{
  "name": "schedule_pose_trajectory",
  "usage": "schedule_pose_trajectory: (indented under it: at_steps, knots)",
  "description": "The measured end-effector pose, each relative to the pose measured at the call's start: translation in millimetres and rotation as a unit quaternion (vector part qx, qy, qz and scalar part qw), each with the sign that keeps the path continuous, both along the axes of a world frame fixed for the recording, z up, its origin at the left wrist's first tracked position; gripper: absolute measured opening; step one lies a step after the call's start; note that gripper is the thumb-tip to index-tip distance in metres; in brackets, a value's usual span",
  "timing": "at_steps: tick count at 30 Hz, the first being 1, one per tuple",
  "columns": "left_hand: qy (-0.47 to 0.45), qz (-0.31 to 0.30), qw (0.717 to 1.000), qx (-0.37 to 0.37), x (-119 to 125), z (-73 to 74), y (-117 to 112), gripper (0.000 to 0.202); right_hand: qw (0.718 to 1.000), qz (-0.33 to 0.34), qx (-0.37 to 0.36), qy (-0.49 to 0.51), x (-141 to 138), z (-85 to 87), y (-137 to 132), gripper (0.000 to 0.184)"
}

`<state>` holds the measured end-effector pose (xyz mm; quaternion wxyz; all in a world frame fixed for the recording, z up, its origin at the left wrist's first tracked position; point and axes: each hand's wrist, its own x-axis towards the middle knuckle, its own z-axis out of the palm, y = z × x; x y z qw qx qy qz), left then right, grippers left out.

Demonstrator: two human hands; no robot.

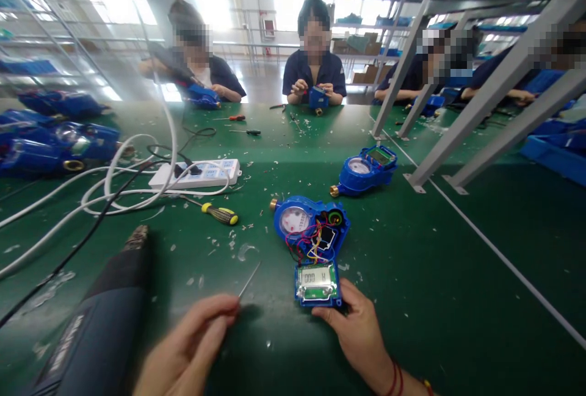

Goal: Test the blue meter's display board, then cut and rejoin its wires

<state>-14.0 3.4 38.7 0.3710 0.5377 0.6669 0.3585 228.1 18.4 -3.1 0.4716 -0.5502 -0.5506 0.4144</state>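
My left hand (pixel 201 335) is closed around a thin metal rod (pixel 249 280) whose tip points up and away; its other end is hidden in my fingers. With thumb and fingers, my right hand (pixel 359 329) grips the lower right edge of a display module (pixel 315 283), a blue-framed green circuit board with an LCD showing digits. Red, yellow, white and black wires run from it into the open housing of a blue water meter (pixel 295 220), which lies on the green table with its round dial facing up and a brass fitting at the left.
A heat gun (pixel 96 323) lies at the left, near a yellow-and-black screwdriver (pixel 220 213) and a white power strip (pixel 196 174) with looped cables. Another blue meter (pixel 366 170) lies beyond, by grey metal legs (pixel 458 115). Scraps litter the table (pixel 434 286). Several people work opposite.
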Motion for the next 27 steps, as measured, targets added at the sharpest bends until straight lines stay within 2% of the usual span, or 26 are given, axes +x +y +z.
schedule_pose_trajectory:
  at_steps: [2,4,6,9,12,16,22,27]
  knots:
    - [-0.104,-0.061,0.990,-0.073,25.6,-10.1,19.2,0.037,1.000,0.002,0.003,-0.018,-1.0,1.5,1.4,0.013]
    - [-0.221,-0.086,0.965,-0.116,50.0,-19.4,32.9,0.038,1.000,0.003,0.003,-0.021,-1.4,3.4,2.8,0.014]
    - [-0.308,-0.093,0.938,-0.132,67.2,-26.0,37.1,0.039,1.000,0.009,0.003,-0.010,-1.5,4.9,4.1,0.016]
    - [-0.375,-0.062,0.915,-0.133,77.8,-29.4,28.7,0.040,1.000,0.024,-0.001,0.012,-2.2,4.9,5.5,0.016]
    - [-0.399,-0.009,0.908,-0.123,80.0,-28.4,16.7,0.039,0.999,0.031,-0.002,0.019,-3.6,2.6,5.8,0.016]
    - [-0.393,0.013,0.912,-0.112,82.9,-29.7,10.1,0.040,0.999,0.032,0.000,0.031,-4.6,1.3,6.3,0.019]
    - [-0.364,-0.013,0.925,-0.111,79.9,-42.7,9.6,0.042,0.997,0.046,0.000,0.056,-4.8,5.5,7.3,0.026]
    - [-0.312,-0.063,0.942,-0.109,70.1,-52.5,9.8,0.040,0.997,0.052,-0.001,0.056,-6.5,6.8,7.4,0.025]
